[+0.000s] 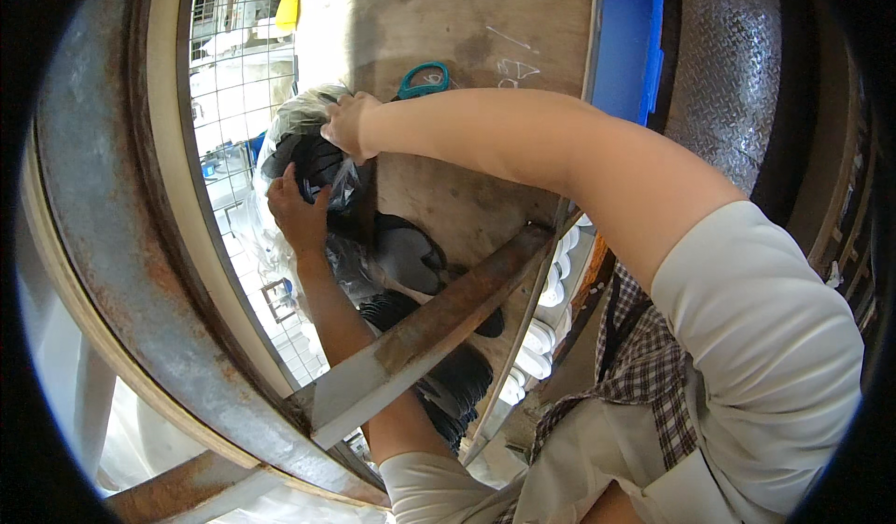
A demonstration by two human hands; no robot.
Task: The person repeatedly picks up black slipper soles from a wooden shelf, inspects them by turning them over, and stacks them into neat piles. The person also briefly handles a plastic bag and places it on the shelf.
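Observation:
At the left side of the wooden shelf lies a clear plastic bag with a stack of black, sole-shaped pieces in its mouth. My right hand reaches across and is closed on the bag's edge at the top of the stack. Below it, my left hand grips the near side of the black pieces between thumb and fingers; its fingertips are partly hidden. More black sole-shaped pieces rest on the shelf nearer to me, some under loose plastic. Scissors with a teal handle lie beyond my right forearm.
A rusty metal bar crosses in front of the shelf, over my left forearm. Wire mesh runs along the left. A blue bin stands at the right, and several white sole-shaped pieces sit below the shelf edge.

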